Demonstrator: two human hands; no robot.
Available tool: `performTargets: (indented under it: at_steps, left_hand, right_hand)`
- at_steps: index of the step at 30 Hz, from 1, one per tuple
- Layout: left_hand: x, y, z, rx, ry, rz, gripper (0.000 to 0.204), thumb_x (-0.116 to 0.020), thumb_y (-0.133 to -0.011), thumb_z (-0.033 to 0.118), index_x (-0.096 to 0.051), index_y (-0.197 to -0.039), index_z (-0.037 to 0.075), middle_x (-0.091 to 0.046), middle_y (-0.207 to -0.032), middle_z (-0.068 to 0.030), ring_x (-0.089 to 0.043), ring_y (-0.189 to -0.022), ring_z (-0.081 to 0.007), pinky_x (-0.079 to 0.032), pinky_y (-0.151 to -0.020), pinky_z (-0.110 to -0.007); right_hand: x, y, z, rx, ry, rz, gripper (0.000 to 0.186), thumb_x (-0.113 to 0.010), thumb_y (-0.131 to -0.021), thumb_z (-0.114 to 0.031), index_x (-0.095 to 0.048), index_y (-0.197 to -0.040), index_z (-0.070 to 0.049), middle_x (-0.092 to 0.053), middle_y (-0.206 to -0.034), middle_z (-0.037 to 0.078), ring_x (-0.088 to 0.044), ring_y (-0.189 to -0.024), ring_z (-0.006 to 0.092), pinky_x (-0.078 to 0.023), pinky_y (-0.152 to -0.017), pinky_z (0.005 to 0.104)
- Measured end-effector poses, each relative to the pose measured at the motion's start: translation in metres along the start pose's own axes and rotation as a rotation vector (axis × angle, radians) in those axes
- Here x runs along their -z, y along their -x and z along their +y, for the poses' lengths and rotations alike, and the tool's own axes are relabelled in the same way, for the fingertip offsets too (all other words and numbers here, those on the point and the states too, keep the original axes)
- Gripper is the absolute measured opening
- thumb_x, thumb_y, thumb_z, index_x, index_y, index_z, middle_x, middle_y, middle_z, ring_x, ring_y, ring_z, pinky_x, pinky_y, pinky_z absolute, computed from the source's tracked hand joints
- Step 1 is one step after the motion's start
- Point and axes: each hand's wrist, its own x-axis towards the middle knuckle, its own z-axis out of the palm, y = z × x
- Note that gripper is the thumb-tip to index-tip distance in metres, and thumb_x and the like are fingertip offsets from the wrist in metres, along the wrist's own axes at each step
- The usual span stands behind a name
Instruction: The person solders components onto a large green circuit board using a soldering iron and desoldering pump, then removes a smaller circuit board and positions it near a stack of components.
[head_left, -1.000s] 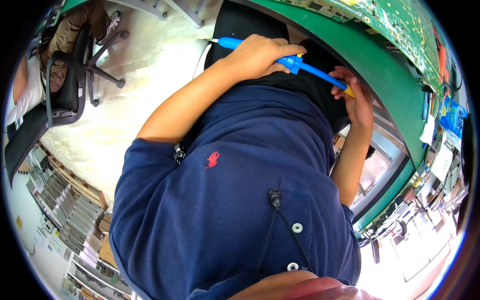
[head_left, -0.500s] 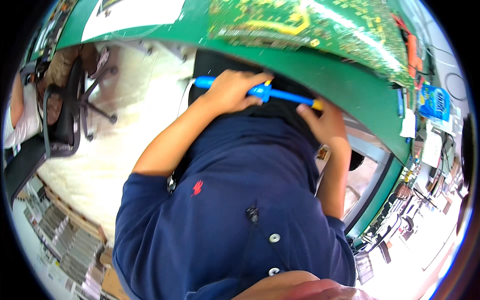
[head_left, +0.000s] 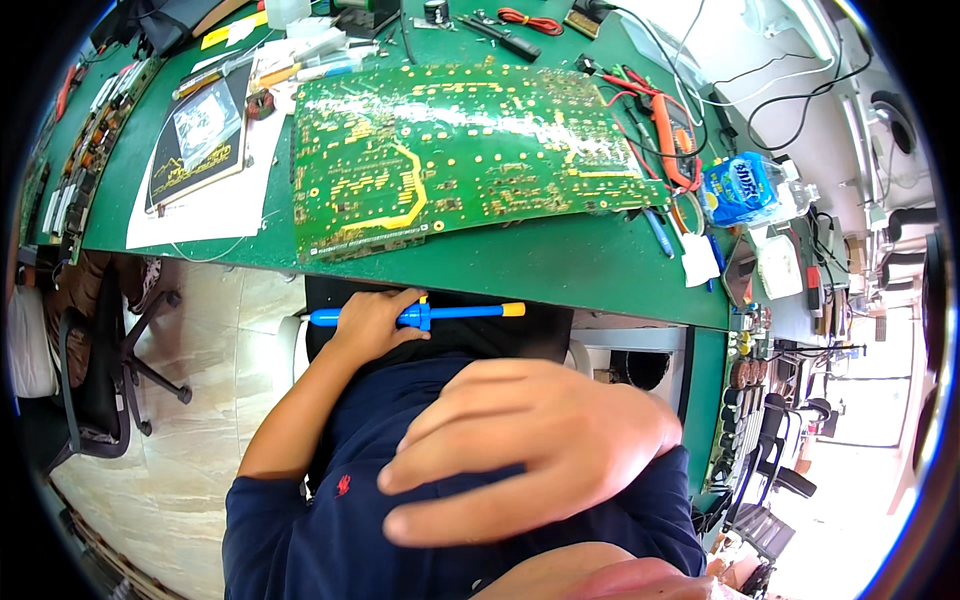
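Observation:
My left hand is closed around the barrel of a blue solder sucker with a yellow tip. It lies level over my lap, just in front of the table edge, tip pointing right. The thumb is by the small yellow button. My right hand is raised close in front of my chest, its fingers stretched out and apart, with nothing visible in it; its palm is hidden. Beyond the left hand, a large green circuit board rests on the green table, component marks and yellow traces showing.
Right of the board lie an orange multimeter with red leads, a blue packet and a clear bottle. To the left, a dark panel lies on white paper. An office chair stands at left.
My right hand has left the solder sucker's tip end and come up toward my chest, fingers spread. The left hand keeps its grip. The view has tilted up, showing more of the table.

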Motion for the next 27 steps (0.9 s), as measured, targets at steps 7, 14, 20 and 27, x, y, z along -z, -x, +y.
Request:
performTargets:
  at_steps: [7,14,20,27]
  left_hand:
    - [0.008,0.004,0.003,0.045,0.041,-0.011,0.059,-0.081,-0.068,0.04,-0.063,-0.117,0.013,-0.07,-0.096,-0.0111,-0.066,-0.086,-0.0329,-0.052,-0.072,-0.043]
    - [0.004,0.008,-0.003,0.029,0.135,-0.001,0.055,-0.082,-0.067,0.036,-0.065,-0.114,0.013,-0.065,-0.106,-0.0142,-0.062,-0.097,-0.036,-0.049,-0.081,-0.044]
    - [0.026,0.009,0.01,0.021,0.262,-0.122,0.057,-0.083,-0.066,0.033,-0.064,-0.117,0.015,-0.059,-0.124,-0.0141,-0.054,-0.115,-0.0379,-0.046,-0.092,-0.046]
    - [0.105,0.03,0.044,0.061,0.217,-0.315,0.058,-0.076,-0.075,0.028,-0.055,-0.127,0.011,-0.066,-0.088,-0.0111,-0.066,-0.077,-0.033,-0.051,-0.063,-0.043]
  right_hand:
    - [-0.009,-0.019,0.008,0.068,0.247,0.066,0.028,-0.067,-0.075,-0.001,-0.067,-0.102,-0.011,-0.06,-0.101,0.01,-0.062,-0.08,0.0217,-0.049,-0.064,0.0312]
    - [0.077,-0.008,0.059,-0.387,0.517,0.223,0.029,-0.072,-0.073,-0.004,-0.064,-0.101,-0.004,-0.063,-0.08,0.007,-0.061,-0.07,0.0173,-0.049,-0.064,0.0266]
    - [0.238,0.026,0.19,-0.981,-0.167,1.04,0.05,-0.066,-0.092,-0.026,-0.048,-0.128,0.004,-0.057,-0.12,0.018,-0.061,-0.093,0.0232,-0.054,-0.071,0.0287]
    - [0.373,0.083,0.311,-1.035,-0.205,1.234,0.061,-0.067,-0.092,-0.022,-0.034,-0.14,-0.005,-0.05,-0.13,0.025,-0.061,-0.108,0.0361,-0.059,-0.078,0.0349]
